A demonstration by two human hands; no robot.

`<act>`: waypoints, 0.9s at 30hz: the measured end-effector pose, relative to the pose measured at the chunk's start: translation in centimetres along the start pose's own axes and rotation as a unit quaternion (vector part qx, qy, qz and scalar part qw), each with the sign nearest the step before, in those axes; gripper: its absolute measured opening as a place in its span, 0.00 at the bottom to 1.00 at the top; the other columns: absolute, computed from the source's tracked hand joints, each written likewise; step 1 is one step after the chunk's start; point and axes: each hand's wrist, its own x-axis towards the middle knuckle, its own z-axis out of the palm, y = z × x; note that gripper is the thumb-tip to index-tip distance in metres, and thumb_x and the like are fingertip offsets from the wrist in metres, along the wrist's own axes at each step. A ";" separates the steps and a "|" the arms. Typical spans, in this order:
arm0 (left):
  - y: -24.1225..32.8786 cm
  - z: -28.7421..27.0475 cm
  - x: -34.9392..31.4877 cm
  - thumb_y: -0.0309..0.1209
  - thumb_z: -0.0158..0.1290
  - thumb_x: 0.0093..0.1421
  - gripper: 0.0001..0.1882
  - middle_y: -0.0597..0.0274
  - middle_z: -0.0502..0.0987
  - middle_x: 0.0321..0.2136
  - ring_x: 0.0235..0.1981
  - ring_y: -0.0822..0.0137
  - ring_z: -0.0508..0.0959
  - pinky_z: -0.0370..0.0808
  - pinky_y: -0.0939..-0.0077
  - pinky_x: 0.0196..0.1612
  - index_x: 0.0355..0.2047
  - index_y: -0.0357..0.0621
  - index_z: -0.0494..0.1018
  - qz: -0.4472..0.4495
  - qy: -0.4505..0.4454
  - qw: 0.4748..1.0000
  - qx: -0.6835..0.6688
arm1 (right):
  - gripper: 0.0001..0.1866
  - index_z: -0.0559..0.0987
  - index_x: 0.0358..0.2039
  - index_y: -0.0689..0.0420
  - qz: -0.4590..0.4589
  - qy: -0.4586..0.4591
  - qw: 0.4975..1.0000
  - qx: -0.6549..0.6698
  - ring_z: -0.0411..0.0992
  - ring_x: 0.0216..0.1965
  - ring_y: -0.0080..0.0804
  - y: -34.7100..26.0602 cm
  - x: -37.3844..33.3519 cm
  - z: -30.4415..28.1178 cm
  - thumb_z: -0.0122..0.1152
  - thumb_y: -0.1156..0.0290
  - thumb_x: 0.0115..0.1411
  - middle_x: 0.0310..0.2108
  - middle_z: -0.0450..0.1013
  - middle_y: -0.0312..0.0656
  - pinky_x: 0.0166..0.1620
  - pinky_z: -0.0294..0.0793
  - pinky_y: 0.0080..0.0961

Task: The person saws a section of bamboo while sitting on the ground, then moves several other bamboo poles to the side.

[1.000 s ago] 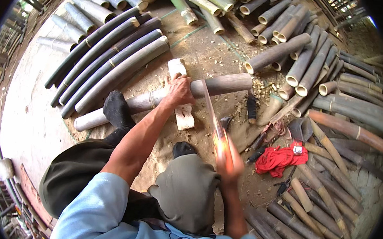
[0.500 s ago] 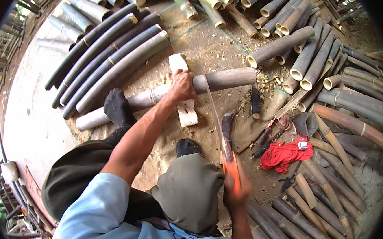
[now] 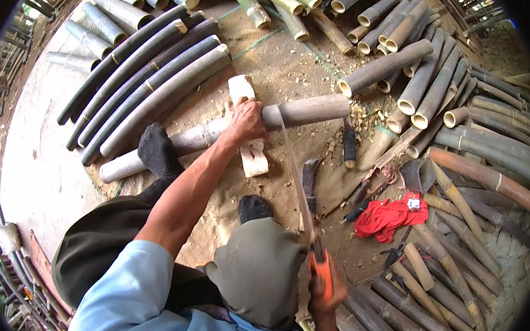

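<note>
A greyish bamboo pole point(image 3: 310, 111) lies slantwise across a pale wooden block point(image 3: 255, 158). My left hand point(image 3: 247, 120) is closed over the pole where it crosses the block, pressing it down. In my right hand point(image 3: 328, 293) is the orange handle of a handsaw point(image 3: 299, 179), fingers wrapped round it. The saw's long blade reaches forward, its far end against the pole just right of my left hand. My left foot, in a dark sock point(image 3: 159, 150), rests on the pole's near left part.
Dark bamboo poles point(image 3: 153, 88) lie side by side at the left. Cut bamboo pieces point(image 3: 433, 85) are heaped at the right. A curved blade point(image 3: 309, 184), a dark-handled tool point(image 3: 348, 146) and a red cloth point(image 3: 388, 217) lie on the ground. Shavings are scattered around.
My right hand has drawn the saw back toward me, lower in view, its blade still at the pole. My left hand keeps its hold; the whole view has shifted slightly.
</note>
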 end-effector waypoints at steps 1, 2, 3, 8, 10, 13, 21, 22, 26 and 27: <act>-0.4 -0.2 0.1 0.39 0.73 0.26 0.33 0.58 0.79 0.46 0.57 0.51 0.72 0.58 0.29 0.62 0.38 0.46 0.81 0.005 0.012 1.000 -0.006 | 0.21 0.76 0.57 0.67 0.011 -0.007 1.000 0.020 0.81 0.48 0.45 0.3 -0.4 -0.1 0.51 0.65 0.71 0.50 0.79 0.56 0.50 0.79 0.35; -0.1 0.1 0.1 0.39 0.73 0.27 0.33 0.58 0.79 0.46 0.57 0.51 0.73 0.58 0.30 0.62 0.39 0.47 0.81 0.001 0.009 1.000 -0.003 | 0.21 0.76 0.57 0.67 0.031 -0.011 0.999 0.033 0.81 0.48 0.45 0.2 -1.0 -0.2 0.51 0.65 0.71 0.50 0.79 0.56 0.49 0.79 0.36; 0.0 0.2 0.1 0.39 0.72 0.27 0.32 0.59 0.79 0.46 0.57 0.52 0.73 0.57 0.31 0.63 0.39 0.47 0.81 -0.004 0.006 1.000 0.002 | 0.21 0.76 0.57 0.67 -0.024 0.019 0.999 -0.009 0.81 0.46 0.45 2.1 0.9 2.0 0.52 0.65 0.71 0.47 0.79 0.57 0.47 0.79 0.37; 2.1 0.5 0.4 0.43 0.75 0.27 0.37 0.55 0.78 0.48 0.61 0.48 0.69 0.56 0.30 0.66 0.44 0.50 0.81 -0.014 -0.026 1.000 0.002 | 0.20 0.75 0.55 0.70 -0.090 0.061 0.994 0.032 0.80 0.33 0.44 1.8 15.9 7.9 0.56 0.68 0.69 0.36 0.78 0.58 0.38 0.77 0.38; 1.0 0.3 1.1 0.43 0.75 0.27 0.38 0.57 0.78 0.48 0.61 0.49 0.69 0.54 0.27 0.66 0.44 0.50 0.81 -0.029 -0.064 0.998 0.001 | 0.22 0.74 0.58 0.70 -0.085 0.031 0.995 0.042 0.80 0.37 0.44 1.8 11.5 6.3 0.55 0.67 0.69 0.40 0.79 0.59 0.42 0.78 0.36; 0.0 -0.6 -0.2 0.43 0.75 0.27 0.39 0.58 0.78 0.50 0.62 0.49 0.68 0.53 0.24 0.65 0.45 0.50 0.81 -0.035 -0.033 0.999 -0.004 | 0.25 0.72 0.60 0.70 0.026 -0.016 0.999 -0.025 0.80 0.47 0.38 1.4 -0.2 1.0 0.51 0.63 0.71 0.48 0.80 0.53 0.51 0.78 0.32; 2.4 0.3 0.7 0.39 0.72 0.26 0.32 0.62 0.79 0.44 0.57 0.53 0.71 0.57 0.31 0.60 0.37 0.47 0.81 0.004 0.023 1.000 -0.004 | 0.18 0.77 0.53 0.66 -0.054 0.012 0.998 0.025 0.77 0.31 0.38 2.4 14.9 7.4 0.55 0.67 0.69 0.34 0.79 0.52 0.37 0.77 0.37; 2.2 0.6 0.8 0.39 0.72 0.26 0.32 0.62 0.79 0.44 0.58 0.52 0.71 0.57 0.31 0.60 0.37 0.47 0.81 -0.001 0.019 1.000 -0.006 | 0.17 0.78 0.53 0.65 -0.056 0.023 0.997 0.041 0.76 0.30 0.37 2.7 14.8 7.9 0.56 0.67 0.68 0.33 0.78 0.51 0.36 0.76 0.37; -0.2 1.4 0.1 0.43 0.75 0.27 0.36 0.58 0.78 0.47 0.60 0.49 0.69 0.54 0.24 0.63 0.41 0.48 0.80 -0.015 -0.028 0.999 0.011 | 0.21 0.77 0.56 0.68 -0.008 0.043 0.999 0.027 0.80 0.38 0.34 2.3 3.8 4.3 0.53 0.66 0.69 0.43 0.81 0.50 0.42 0.78 0.29; -1.0 1.2 -0.5 0.43 0.75 0.27 0.35 0.58 0.78 0.48 0.60 0.49 0.69 0.54 0.24 0.63 0.40 0.48 0.80 -0.022 -0.026 0.999 0.009 | 0.23 0.76 0.56 0.69 0.059 0.008 0.998 0.031 0.80 0.39 0.33 -0.2 1.7 2.5 0.52 0.65 0.69 0.44 0.81 0.51 0.43 0.78 0.28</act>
